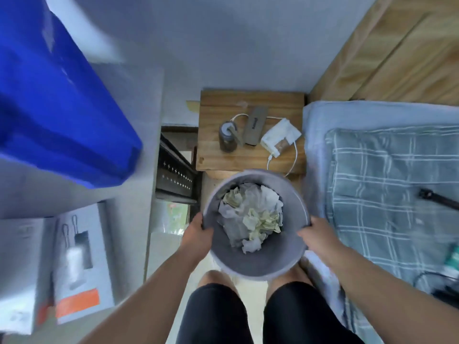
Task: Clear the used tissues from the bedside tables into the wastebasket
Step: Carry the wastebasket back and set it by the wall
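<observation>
A round grey wastebasket [258, 263] hangs in front of my knees, held by its rim. My left hand [197, 234] grips the rim's left side and my right hand [316, 235] grips the right side. Crumpled white and yellowish tissues [252, 216] fill the basket's bottom. Just beyond the basket stands a wooden bedside table [250, 100]. No loose tissues show on its top.
On the bedside table stand a dark bottle [227, 136], a grey flat case [255, 125] and a white charger with its cable [280, 136]. A bed with a checked blanket [385, 184] lies to the right. Printed boxes [77, 264] and a blue bag [49, 100] sit on the left.
</observation>
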`<state>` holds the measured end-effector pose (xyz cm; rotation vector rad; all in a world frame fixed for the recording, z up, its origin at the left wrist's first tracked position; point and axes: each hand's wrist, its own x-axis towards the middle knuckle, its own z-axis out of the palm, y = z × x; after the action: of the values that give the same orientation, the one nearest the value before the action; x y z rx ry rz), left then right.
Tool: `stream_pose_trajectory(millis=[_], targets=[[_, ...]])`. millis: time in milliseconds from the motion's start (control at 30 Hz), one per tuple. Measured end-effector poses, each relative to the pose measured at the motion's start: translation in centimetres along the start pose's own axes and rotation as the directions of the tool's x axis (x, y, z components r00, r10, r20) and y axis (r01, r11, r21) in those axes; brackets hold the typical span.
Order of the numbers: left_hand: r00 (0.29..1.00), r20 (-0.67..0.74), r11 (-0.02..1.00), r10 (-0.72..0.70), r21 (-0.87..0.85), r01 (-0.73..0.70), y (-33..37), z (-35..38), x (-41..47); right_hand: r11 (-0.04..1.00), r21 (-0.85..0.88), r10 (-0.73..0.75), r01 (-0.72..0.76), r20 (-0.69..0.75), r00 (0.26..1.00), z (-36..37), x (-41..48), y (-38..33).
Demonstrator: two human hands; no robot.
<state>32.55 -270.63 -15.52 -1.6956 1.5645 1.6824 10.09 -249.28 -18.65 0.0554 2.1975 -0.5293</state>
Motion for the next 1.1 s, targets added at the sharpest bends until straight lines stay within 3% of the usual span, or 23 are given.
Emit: stream_pose_trajectory(millis=[167,300,433,600,900,1100], targets=[[0.997,0.025,0.994,0.076,-0.075,-0.074,3.1,-3.6,-8.1,0.996,0.069,-0.05,0.052,-0.024,0.998,-5.4,-8.3,-3.9],[0.992,0.042,0.975,0.122,-0.193,-0.112,5.4,-6.8,-12.8,0.959,0.264,-0.086,0.1,-0.065,0.994,-8.0,-15.2,-5.3],[0.971,0.09,0.963,0.221,-0.176,-0.203,7.6,-8.2,-17.0,0.919,0.338,-0.135,0.203,-0.213,0.968,-9.2,-21.1,-4.9],[0.956,0.1,0.954,0.276,-0.152,-0.26,9.3,-8.4,-21.4,0.84,0.451,-0.221,0.304,-0.228,0.948,-9.8,-26.1,-4.0],[0.852,0.172,0.869,0.494,-0.069,-0.49,10.0,-4.7,-29.0,0.674,0.644,-0.104,0.362,-0.403,0.909,-14.0,-34.4,1.4],[0.717,0.469,0.837,0.516,-0.095,-0.539,9.6,-0.9,-32.3,0.627,0.693,0.055,0.356,-0.495,0.867,-14.0,-41.1,8.3]])
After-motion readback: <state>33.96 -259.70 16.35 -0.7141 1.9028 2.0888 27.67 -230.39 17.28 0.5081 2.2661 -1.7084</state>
